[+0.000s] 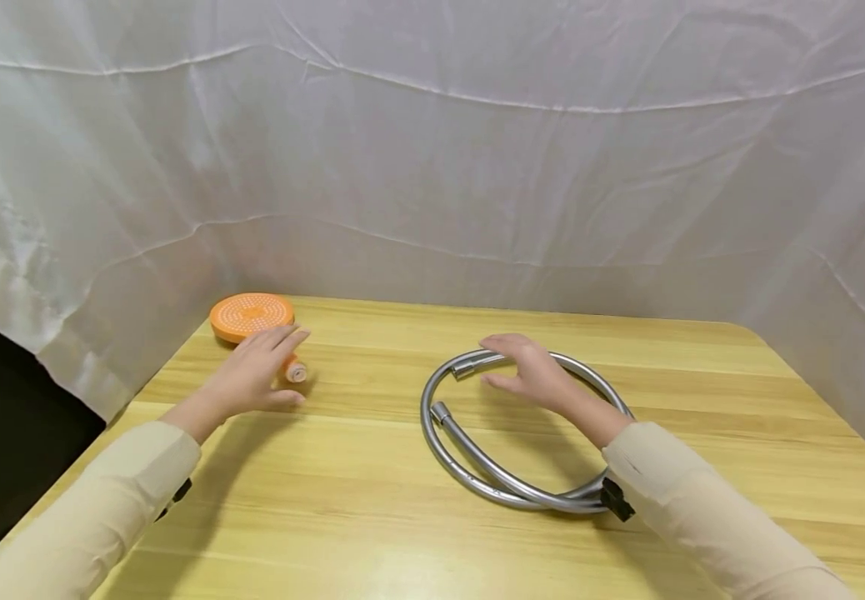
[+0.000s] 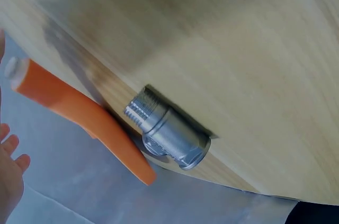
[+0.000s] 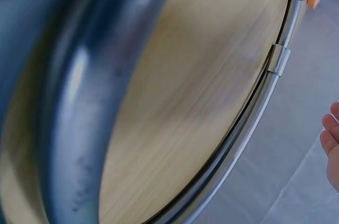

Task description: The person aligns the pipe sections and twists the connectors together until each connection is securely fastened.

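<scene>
An orange shower head (image 1: 251, 315) lies at the table's far left, its dotted face up and its handle end toward the middle. My left hand (image 1: 252, 373) is over the handle, fingers spread and holding nothing. Beside the shower head, the left wrist view shows a metal threaded fitting (image 2: 172, 134) on the wood, hidden behind my left hand and arm in the head view. A silver shower hose (image 1: 432, 450) lies coiled on the right half of the table. Above its upper part hovers my right hand (image 1: 533, 375), thumb and fingers apart. Both hose ends, such as the lower connector (image 1: 440, 412), point left.
The wooden table (image 1: 357, 483) ends at a white cloth wall (image 1: 477, 192) on the back and sides. A black area (image 1: 5, 433) shows past the left edge. Small black wrist devices (image 1: 616, 500) sit under both sleeves.
</scene>
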Tool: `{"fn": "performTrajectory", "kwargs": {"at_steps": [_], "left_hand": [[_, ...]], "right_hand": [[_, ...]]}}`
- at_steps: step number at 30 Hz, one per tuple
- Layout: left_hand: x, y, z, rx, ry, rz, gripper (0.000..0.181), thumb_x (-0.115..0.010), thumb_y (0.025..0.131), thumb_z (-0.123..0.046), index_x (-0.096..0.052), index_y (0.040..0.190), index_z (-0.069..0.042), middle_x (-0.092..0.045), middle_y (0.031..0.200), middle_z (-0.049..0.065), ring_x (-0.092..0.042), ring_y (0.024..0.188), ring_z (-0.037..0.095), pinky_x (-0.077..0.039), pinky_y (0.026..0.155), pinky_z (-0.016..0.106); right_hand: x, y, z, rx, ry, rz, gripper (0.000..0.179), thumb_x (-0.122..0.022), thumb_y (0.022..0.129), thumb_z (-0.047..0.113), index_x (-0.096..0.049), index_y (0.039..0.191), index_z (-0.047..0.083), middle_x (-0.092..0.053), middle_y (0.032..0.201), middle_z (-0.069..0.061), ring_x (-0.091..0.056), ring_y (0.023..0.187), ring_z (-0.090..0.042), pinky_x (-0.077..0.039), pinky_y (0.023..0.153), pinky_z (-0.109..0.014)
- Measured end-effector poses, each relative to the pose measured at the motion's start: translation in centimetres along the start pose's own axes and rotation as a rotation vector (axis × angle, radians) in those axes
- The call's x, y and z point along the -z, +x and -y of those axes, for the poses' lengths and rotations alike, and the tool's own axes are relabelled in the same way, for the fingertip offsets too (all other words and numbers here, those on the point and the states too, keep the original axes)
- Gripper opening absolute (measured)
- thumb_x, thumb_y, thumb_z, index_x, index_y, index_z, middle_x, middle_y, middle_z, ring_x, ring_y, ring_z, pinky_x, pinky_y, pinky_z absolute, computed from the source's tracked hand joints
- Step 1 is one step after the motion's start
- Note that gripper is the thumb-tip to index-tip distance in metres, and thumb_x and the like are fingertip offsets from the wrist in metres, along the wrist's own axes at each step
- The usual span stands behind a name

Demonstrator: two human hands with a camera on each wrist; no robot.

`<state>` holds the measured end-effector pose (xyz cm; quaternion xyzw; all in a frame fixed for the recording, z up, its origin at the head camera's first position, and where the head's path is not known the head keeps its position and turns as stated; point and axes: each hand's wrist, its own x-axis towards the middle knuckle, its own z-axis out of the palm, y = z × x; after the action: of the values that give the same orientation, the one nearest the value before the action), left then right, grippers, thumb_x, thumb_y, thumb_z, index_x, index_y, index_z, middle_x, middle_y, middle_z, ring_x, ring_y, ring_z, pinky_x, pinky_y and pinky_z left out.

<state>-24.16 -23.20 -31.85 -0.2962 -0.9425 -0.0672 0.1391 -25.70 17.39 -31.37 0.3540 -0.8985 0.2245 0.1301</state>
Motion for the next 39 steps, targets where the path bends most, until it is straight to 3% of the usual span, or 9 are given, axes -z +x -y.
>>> {"fn": "performTrajectory", "kwargs": {"at_steps": [13, 19, 23, 29, 35, 39], "left_hand": [[0.4, 0.4, 1.3, 0.1, 0.049, 0.095, 0.082, -0.081, 0.068, -0.031, -0.044, 0.132, 0.005, -0.04, 0.138, 0.029, -0.036, 0.127, 0.046, -0.027, 0.106, 0.059], [0.4, 0.8, 1.2, 0.137, 0.061, 0.156, 0.073, -0.081, 0.069, -0.024, -0.049, 0.128, 0.004, -0.048, 0.132, 0.027, -0.038, 0.125, 0.047, -0.028, 0.105, 0.06], [0.2, 1.0, 1.1, 0.167, 0.037, 0.186, 0.066, -0.08, 0.07, -0.019, -0.051, 0.126, 0.004, -0.05, 0.13, 0.027, -0.039, 0.124, 0.047, -0.029, 0.104, 0.062], [0.0, 1.1, 1.5, 0.168, 0.053, 0.175, 0.055, -0.079, 0.07, -0.013, -0.058, 0.117, 0.003, -0.056, 0.123, 0.024, -0.043, 0.12, 0.047, -0.034, 0.1, 0.062], [-0.6, 1.2, 1.8, 0.137, 0.074, 0.148, 0.041, -0.08, 0.068, -0.01, -0.064, 0.105, 0.001, -0.066, 0.107, 0.019, -0.049, 0.112, 0.046, -0.041, 0.09, 0.062], [-0.7, 1.4, 1.5, 0.116, 0.102, 0.131, 0.037, -0.079, 0.069, -0.008, -0.065, 0.102, 0.001, -0.067, 0.103, 0.018, -0.051, 0.11, 0.046, -0.042, 0.091, 0.06]], "right_hand": [[0.4, 0.9, -0.4, -0.094, -0.002, 0.061, 0.05, -0.072, 0.081, 0.018, -0.056, 0.122, -0.004, -0.058, 0.124, -0.023, -0.051, 0.118, -0.039, -0.041, 0.101, -0.05], [-0.4, 1.4, -1.1, -0.058, -0.005, 0.093, 0.046, -0.072, 0.079, 0.014, -0.059, 0.118, -0.007, -0.061, 0.118, -0.023, -0.056, 0.113, -0.038, -0.045, 0.098, -0.047], [-1.0, 1.7, -1.4, -0.079, 0.017, 0.149, 0.043, -0.071, 0.08, 0.013, -0.06, 0.117, -0.006, -0.062, 0.117, -0.021, -0.057, 0.112, -0.036, -0.046, 0.097, -0.046], [-1.4, 2.5, -1.7, -0.111, 0.038, 0.203, 0.038, -0.07, 0.081, 0.01, -0.062, 0.115, -0.005, -0.063, 0.117, -0.02, -0.058, 0.111, -0.035, -0.046, 0.097, -0.046], [-2.0, 3.0, -1.9, -0.163, 0.043, 0.255, 0.038, -0.067, 0.084, 0.01, -0.06, 0.117, -0.005, -0.062, 0.118, -0.02, -0.057, 0.112, -0.035, -0.046, 0.097, -0.045], [-2.3, 3.0, -2.0, -0.178, 0.031, 0.274, 0.038, -0.067, 0.084, 0.01, -0.059, 0.119, -0.005, -0.063, 0.118, -0.019, -0.057, 0.111, -0.034, -0.047, 0.096, -0.043]]}}
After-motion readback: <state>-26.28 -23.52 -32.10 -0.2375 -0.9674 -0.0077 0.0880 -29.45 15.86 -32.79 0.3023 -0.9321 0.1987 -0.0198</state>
